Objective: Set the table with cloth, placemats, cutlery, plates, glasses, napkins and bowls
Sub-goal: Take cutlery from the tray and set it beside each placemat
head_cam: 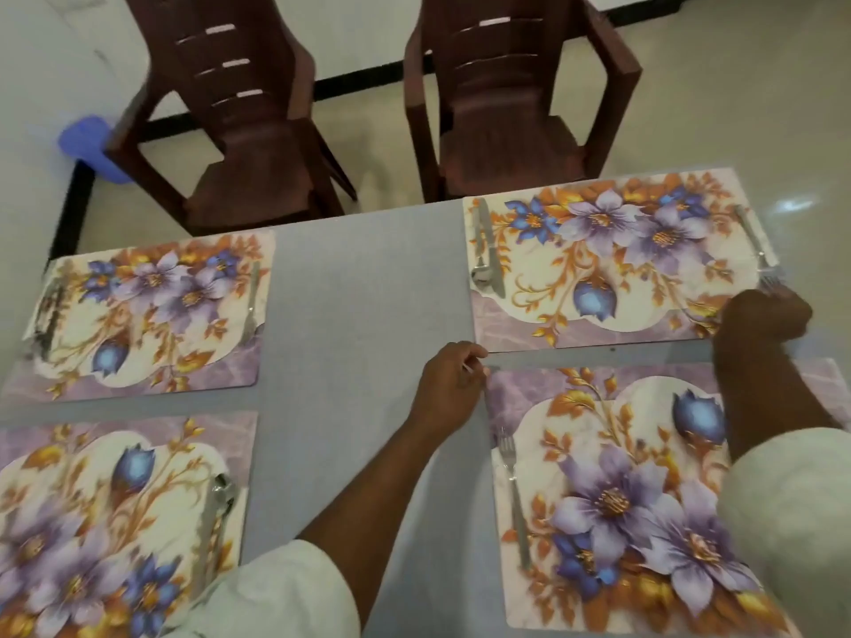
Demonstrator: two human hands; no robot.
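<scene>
Head view: four floral placemats on grey cloth (359,315). Left hand (453,377) at frame center, fingers curled, touching the corner of lower right placemat (612,499). Right hand (764,315) at right edge, curled at the tines of fork (755,250) on upper right placemat (598,264), grip unclear. Knife (488,250) and spoon (479,264) lie on that mat's left side

The worktop (359,315) wears a matt grey cloth. The floral placemats (598,264) look smooth with a slight sheen. The cutlery (481,250) is shiny metal; the chairs (258,131) are brown moulded plastic.
</scene>
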